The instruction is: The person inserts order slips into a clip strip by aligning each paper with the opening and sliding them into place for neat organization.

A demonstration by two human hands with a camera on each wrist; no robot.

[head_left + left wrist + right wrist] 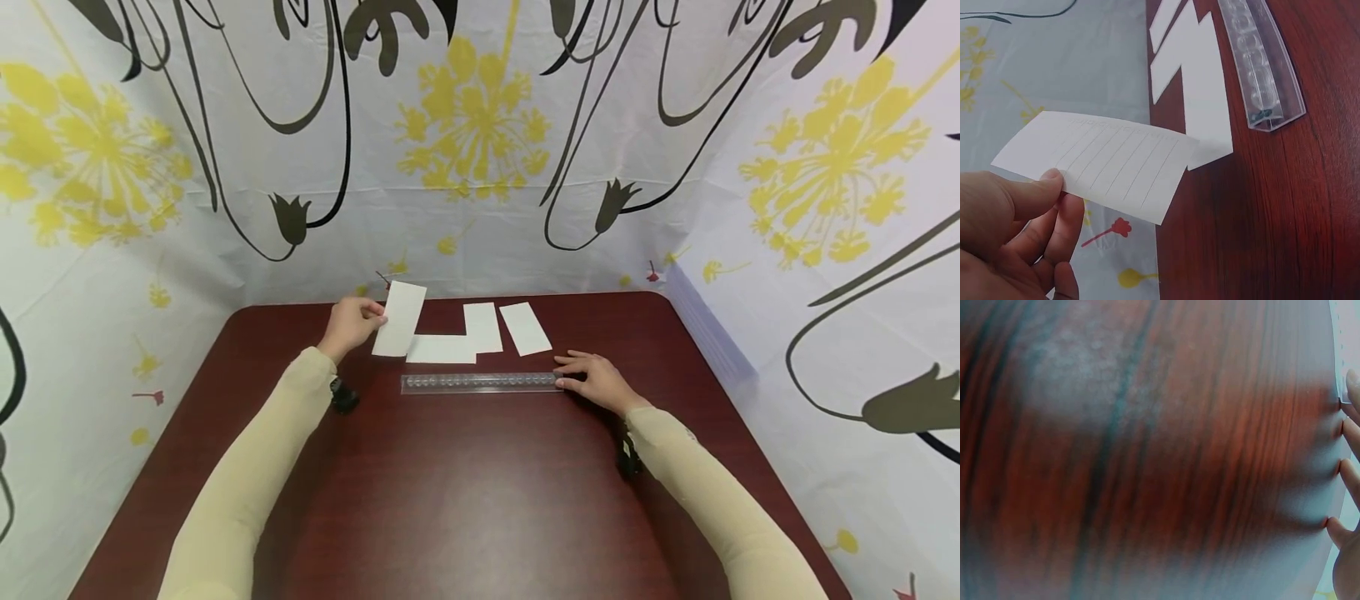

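Note:
In the head view my left hand [352,325] pinches a white card [401,319] by its left edge, thumb on top. In the left wrist view, the raised card [1116,159] shows a row of thin printed lines and faint marks along one edge. My right hand [596,382] is at the right end of a long clear plastic strip case [480,383], touching it with its fingers spread. Round clear compartments run along the case, and small dark green bits [1262,115] sit in its end compartment. In the right wrist view only the fingertips [1350,478] appear, resting on the table.
White cards lie behind the case: one sideways [442,349], one upright [483,327] overlapping it, and one tilted [525,328] at the right. The dark red wooden table [480,500] meets a patterned cloth wall [480,233] at its back edge.

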